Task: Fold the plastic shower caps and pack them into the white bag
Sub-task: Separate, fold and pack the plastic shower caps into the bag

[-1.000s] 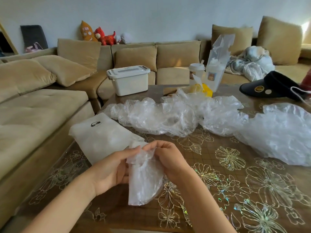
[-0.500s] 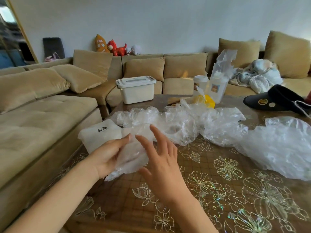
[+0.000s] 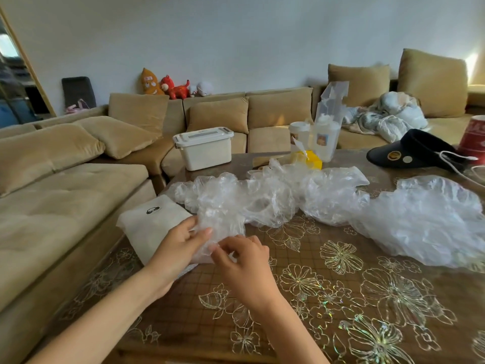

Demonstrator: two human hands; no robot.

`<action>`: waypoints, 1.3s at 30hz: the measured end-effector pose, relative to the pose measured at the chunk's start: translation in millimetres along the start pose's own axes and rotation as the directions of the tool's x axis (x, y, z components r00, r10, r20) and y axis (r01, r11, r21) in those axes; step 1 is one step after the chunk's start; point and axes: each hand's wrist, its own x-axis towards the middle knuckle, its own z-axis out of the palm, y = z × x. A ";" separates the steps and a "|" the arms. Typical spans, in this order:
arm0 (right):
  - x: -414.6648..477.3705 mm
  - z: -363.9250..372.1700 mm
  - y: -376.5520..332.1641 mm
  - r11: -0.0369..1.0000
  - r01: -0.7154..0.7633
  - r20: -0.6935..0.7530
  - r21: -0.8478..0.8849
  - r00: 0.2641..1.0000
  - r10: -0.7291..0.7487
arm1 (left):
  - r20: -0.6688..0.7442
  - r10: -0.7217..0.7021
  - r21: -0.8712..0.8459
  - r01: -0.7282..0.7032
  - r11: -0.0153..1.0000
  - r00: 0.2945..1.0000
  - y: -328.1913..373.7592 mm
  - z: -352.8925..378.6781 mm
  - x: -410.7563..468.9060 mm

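Left hand (image 3: 178, 249) and right hand (image 3: 245, 262) pinch shower cap (image 3: 219, 225), apparently atop white bag (image 3: 147, 228).

table count: 1 white bag (image 3: 147, 227), 1 white lidded box (image 3: 203, 149), 1 black visor (image 3: 409, 151), 1 yellow box (image 3: 313, 158), 1 red cup (image 3: 472, 137). 2 hands in view, left hand (image 3: 178, 248) and right hand (image 3: 244, 261), with 1 folded cap (image 3: 220, 232); the loose caps (image 3: 262, 198) overlap in a heap, number not resolvable. sofa back: 4 plush toys (image 3: 174, 88), two of them small and pale.

Tan sofa (image 3: 65, 200), white lidded box (image 3: 203, 148), black visor (image 3: 412, 151) — plush toys (image 3: 175, 86), flower-patterned table (image 3: 341, 298).
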 end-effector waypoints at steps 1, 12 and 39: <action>-0.7 -0.5 0.5 1.000 -0.018 -0.005 -0.002 1.000 0.018 | 0.037 -0.015 -0.041 0.016 0.999 0.999 1.4 2.0 -1.8; 1.2 -1.4 9.6 0.983 -0.175 -0.004 0.051 0.985 0.175 | 0.393 -0.130 -0.072 0.171 0.983 0.910 -0.5 -7.9 -4.0; 13.7 -15.0 26.3 0.229 -0.449 0.339 0.864 0.854 0.396 | 0.016 -0.317 -0.413 0.295 0.862 0.948 -8.9 20.2 4.9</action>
